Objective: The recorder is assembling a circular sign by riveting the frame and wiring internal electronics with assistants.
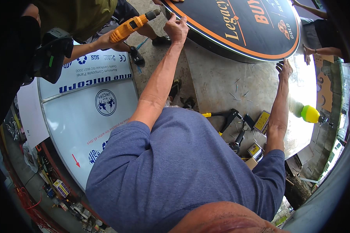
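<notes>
A large round sign (198,23), black with an orange and white border, lies across the top of the view. My left hand (177,30) is closed at its near left rim, fingers curled against the edge. At the lower right rim is my right hand (285,70), its fingertips on the edge and some fingers in shadow. Close to my left hand, a co-worker's hand grips an orange power drill (124,30), its tip pointing toward the sign's side. Another person's hands reach in at the sign's right side.
Under the sign stretches a metal-topped table (214,77) with scattered rivets (237,91). Yellow-and-black riveting tools (225,118) and small boxes (262,120) lie near my right forearm. Blue-printed white panels (89,105) stand to my left. A green-yellow round object (310,113) sits at the right.
</notes>
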The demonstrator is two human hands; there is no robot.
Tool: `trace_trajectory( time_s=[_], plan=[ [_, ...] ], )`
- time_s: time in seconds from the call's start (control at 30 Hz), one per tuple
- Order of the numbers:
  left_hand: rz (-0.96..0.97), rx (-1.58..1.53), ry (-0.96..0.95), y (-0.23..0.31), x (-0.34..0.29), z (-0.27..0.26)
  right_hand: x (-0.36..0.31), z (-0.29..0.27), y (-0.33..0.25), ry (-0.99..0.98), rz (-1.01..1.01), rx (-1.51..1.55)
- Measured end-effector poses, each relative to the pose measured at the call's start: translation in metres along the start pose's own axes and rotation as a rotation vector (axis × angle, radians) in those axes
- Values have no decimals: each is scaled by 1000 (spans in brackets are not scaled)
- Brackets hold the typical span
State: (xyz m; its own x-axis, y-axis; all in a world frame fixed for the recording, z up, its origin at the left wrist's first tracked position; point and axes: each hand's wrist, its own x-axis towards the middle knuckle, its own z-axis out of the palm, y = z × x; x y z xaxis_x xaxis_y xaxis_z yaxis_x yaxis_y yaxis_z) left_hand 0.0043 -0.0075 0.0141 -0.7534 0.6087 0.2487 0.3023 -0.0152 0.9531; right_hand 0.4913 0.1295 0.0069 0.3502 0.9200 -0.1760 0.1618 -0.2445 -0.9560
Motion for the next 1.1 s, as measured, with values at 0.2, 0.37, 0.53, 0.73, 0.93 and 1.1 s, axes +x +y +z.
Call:
trace_trajectory(
  time_s=[0.2, 0.37, 0.53, 0.73, 0.93, 1.1],
  plan=[
    [-12, 11, 2, 5, -1, -1, 0, 0, 0, 9, -19, -30],
    [-17, 28, -6, 4, -1, -1, -1, 0, -1, -6, 11, -9],
    [-6, 12, -1, 1, 0, 0, 0, 0, -3, -7, 24, -21],
    [19, 47, -2, 0, 0, -1, 0, 1, -2, 6, 3, -8],
    [33, 44, 5, 0, 1, -1, 0, 1, 0, -3, -1, 4],
    [25, 41, 3, 2, 1, -1, 1, 1, 1, 15, -12, -26]
  ],
)
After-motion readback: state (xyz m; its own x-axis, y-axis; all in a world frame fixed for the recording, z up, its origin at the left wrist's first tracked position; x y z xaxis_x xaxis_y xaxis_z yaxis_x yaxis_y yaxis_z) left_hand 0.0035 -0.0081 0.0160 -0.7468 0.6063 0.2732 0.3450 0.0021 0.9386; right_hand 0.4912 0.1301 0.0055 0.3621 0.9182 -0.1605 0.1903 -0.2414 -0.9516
